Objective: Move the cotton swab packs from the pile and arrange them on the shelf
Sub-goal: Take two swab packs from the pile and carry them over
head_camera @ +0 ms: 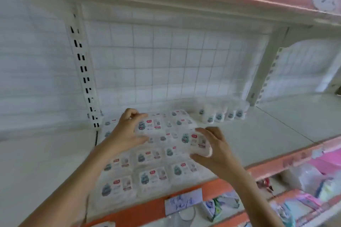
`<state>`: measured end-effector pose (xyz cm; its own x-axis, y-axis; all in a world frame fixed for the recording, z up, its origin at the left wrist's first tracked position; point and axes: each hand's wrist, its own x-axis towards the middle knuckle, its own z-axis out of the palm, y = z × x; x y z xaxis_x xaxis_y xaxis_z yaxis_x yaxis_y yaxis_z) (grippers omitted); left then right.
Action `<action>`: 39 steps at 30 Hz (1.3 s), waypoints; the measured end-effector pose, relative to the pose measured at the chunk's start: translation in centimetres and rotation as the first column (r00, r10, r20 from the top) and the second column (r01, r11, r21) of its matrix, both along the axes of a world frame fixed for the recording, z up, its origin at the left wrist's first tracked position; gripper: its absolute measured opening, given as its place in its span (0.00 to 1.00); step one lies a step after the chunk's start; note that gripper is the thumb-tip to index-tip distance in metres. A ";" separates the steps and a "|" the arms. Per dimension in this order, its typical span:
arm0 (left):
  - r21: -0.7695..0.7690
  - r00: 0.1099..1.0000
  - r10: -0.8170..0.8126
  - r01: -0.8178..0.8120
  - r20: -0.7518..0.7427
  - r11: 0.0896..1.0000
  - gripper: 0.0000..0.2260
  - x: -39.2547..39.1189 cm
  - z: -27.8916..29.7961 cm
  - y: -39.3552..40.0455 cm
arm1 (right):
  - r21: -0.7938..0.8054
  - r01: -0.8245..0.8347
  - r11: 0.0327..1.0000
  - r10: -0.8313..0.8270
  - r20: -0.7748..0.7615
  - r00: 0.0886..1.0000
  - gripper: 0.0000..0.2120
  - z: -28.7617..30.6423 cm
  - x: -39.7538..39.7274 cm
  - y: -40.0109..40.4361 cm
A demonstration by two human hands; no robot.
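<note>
Roughly centred packs: flat clear-plastic cotton swab packs with white swabs and blue, red and grey printed labels (147, 167) lie in a loose spread of rows across the middle and lower middle of the frame, on the shelf surface, some overlapping.
Held pack, left: one such labelled swab pack (150, 125) sits at the top of the spread, just right of the left hand's fingers.
Left hand: the left hand (125, 131) reaches in from the lower left; its fingers are curled with the thumb below, closing on the edge of that pack, though blur leaves the exact contact unclear.
Held pack, right: another labelled swab pack (198, 143) is tilted up at the right edge of the spread.
Right hand: the right hand (215, 149) comes in from the lower right, fingers over the top and thumb under, gripping this pack.
Arranged row: a line of upright swab packs (221, 114) stands at the back of the shelf, right of centre, against the rear panel.
Shelf: a white metal shelf board with an orange front strip (267, 134) carries everything.
Rear panel: a white wire grid back wall (166, 61) fills the upper middle.
Upright: a white slotted post (83, 72) runs down the left.
Price tag: a pale handwritten paper label (182, 201) hangs on the orange strip at lower centre.
Lower shelves: pink and pastel packaged goods (313, 175) fill the lower right.
</note>
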<state>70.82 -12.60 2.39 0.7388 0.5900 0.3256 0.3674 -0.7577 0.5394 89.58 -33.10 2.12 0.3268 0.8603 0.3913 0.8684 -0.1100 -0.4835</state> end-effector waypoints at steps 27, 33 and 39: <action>0.330 0.851 0.509 -0.446 -0.131 0.832 0.17 -3.7 -4.1 8.6 | -0.181 -0.352 0.918 0.335 -0.118 0.935 0.22 -2.8 -0.7 24.2; 0.322 0.849 0.505 -0.439 -0.156 0.839 0.16 -3.5 -4.3 8.9 | -0.153 -0.317 0.936 0.311 -0.059 0.948 0.21 -3.4 -0.6 24.6; 0.296 0.849 0.488 -0.422 -0.202 0.857 0.16 -3.4 -4.0 8.9 | -0.118 -0.275 0.954 0.262 -0.113 0.958 0.20 -3.8 -0.9 24.7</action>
<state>67.43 -3.70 -1.59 0.4816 0.8121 0.3295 0.8031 -0.5595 0.2051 88.66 -8.39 -1.67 0.1065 0.9629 0.2481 0.8254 0.0535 -0.5620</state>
